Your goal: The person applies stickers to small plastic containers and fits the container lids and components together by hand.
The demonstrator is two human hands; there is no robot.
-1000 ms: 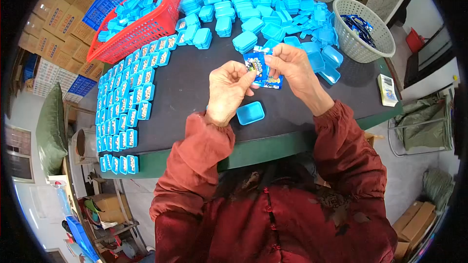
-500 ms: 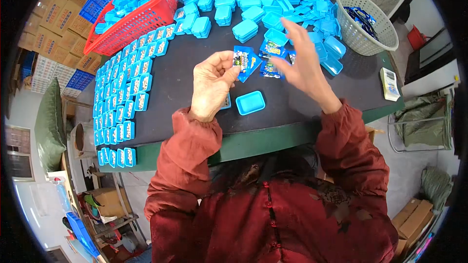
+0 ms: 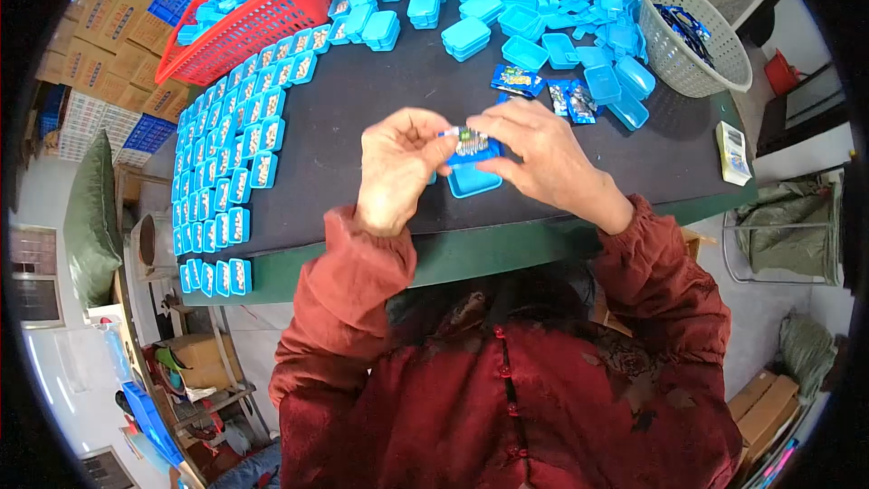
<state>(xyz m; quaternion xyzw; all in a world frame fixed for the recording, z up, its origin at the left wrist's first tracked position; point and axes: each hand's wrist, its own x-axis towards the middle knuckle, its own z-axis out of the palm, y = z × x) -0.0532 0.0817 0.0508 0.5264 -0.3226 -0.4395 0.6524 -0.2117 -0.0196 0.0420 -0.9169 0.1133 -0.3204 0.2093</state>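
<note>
My left hand (image 3: 398, 163) pinches a small blue printed packet (image 3: 472, 141) by its left side, between thumb and fingers. From the other side, my right hand (image 3: 552, 152) closes its fingertips and thumb on the same packet. Right below it on the table lies a small light-blue plastic tray (image 3: 475, 184), partly hidden by the packet and hands. A second blue piece barely shows beside it, behind my left hand. Beyond my right hand lie more printed packets (image 3: 572, 101), in a loose group.
Rows of light-blue trays with small pale pieces (image 3: 263, 169) line the table's left side. Stacked trays (image 3: 466, 38) cover the back. A red basket (image 3: 244, 23) stands back left; a grey basket (image 3: 692, 63) with packets stands right, behind a pad-like stack (image 3: 732, 154).
My right hand has come down and left from above the loose packets to the held packet. My left hand has brought that packet lower, over the tray. The view has shifted slightly.
</note>
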